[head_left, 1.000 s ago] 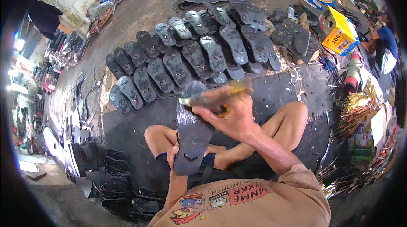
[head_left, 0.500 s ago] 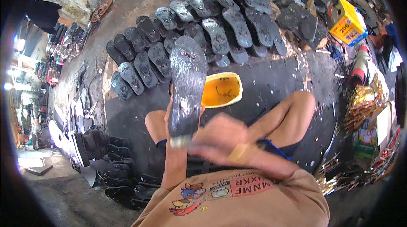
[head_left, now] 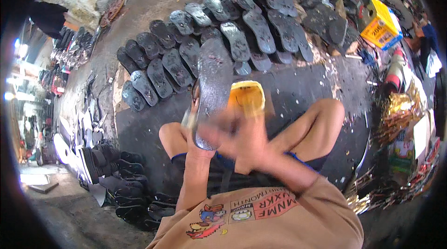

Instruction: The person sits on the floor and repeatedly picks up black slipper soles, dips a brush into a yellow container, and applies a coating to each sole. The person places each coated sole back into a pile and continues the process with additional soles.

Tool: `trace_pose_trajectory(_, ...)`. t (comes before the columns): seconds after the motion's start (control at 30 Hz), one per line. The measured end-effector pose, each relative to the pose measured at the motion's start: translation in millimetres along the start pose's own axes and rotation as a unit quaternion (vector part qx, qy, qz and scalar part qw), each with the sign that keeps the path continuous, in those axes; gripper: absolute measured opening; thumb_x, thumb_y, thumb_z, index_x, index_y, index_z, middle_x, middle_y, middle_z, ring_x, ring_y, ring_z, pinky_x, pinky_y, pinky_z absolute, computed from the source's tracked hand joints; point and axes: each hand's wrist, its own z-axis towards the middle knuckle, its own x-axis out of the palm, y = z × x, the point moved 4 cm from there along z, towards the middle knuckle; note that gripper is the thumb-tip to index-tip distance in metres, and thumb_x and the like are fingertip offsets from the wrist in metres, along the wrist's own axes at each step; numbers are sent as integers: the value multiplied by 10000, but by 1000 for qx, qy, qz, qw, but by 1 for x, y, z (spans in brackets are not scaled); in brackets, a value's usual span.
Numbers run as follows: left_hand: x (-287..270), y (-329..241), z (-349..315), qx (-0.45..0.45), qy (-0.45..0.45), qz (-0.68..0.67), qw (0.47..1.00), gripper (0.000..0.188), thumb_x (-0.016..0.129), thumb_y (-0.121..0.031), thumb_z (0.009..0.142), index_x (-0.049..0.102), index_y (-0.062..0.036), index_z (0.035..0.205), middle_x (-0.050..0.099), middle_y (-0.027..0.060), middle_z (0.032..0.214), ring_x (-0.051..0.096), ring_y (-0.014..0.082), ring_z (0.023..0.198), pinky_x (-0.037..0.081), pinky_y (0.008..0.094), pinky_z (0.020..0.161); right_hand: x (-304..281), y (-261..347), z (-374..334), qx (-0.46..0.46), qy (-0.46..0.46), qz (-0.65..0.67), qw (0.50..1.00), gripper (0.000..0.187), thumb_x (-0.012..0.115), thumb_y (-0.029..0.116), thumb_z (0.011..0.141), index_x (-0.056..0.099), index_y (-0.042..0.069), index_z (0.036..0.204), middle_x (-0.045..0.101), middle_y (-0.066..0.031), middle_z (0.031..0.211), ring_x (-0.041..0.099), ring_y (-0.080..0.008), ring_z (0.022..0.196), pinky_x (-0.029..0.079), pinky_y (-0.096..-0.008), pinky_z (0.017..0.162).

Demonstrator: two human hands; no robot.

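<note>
A long black sole, its face wet and glossy, stands raised toe-up in front of me. My left hand grips its lower end from behind and the left, with the fingers partly hidden. Across the lower part of the sole reaches my right hand, smeared by motion. It appears closed on a brush, whose pale bristle end is a blur at the sole's left edge; the handle is hard to make out. Just behind the right hand sits a yellow tub holding amber liquid, partly covered by the hand and sole.
Rows of black soles with shiny coating lie beyond my legs on a dark mat. A stack of black sandals is at the lower left. At the right are a yellow box and bundled scrap strips.
The brush has moved from the sole's bottom end up to its left edge. My right hand has shifted up and inward, and the sole has swung slightly to the right.
</note>
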Motion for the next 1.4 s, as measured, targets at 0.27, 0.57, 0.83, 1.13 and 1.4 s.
trace_pose_trajectory(0.27,1,-6,6,19,-1,-79,997,484,477,-338,1151,467,-151,1598,632,97,1449,686,247,1214,599,412,1004,-3,-16,-26,-64,-100,51,992,213,881,104,883,796,-35,1019,812,-53,904,753,-113,789,602,-290,686)
trace_pose_trajectory(0.57,-23,3,6,-54,104,-216,969,483,475,-378,1114,624,-64,1449,703,183,1370,720,347,1173,609,485,1009,-18,-21,-15,-183,-145,-81,969,237,885,206,864,813,60,1037,800,-127,925,753,-227,784,589,-373,754)
trace_pose_trajectory(0.83,-38,-2,4,-1,36,97,995,602,659,-435,1017,578,-33,1457,693,177,1353,701,323,1173,576,433,1016,6,-4,-55,-293,-15,-103,950,269,893,235,758,833,184,1015,767,-53,927,744,-233,808,580,-394,713)
trace_pose_trajectory(1.13,-38,16,-32,-112,183,-176,961,705,716,-305,878,524,-120,1531,586,181,1497,637,375,1312,587,615,1006,-117,13,71,-128,-265,-50,954,251,934,194,841,799,-2,917,784,-57,834,684,-97,697,536,-289,628)
trace_pose_trajectory(1.4,-132,-43,-45,6,50,318,947,599,673,-335,993,610,11,1477,666,170,1428,691,238,1233,516,336,1057,-149,-23,88,-82,-313,-154,934,294,909,243,847,810,11,999,808,-74,908,736,-144,829,567,-329,758)
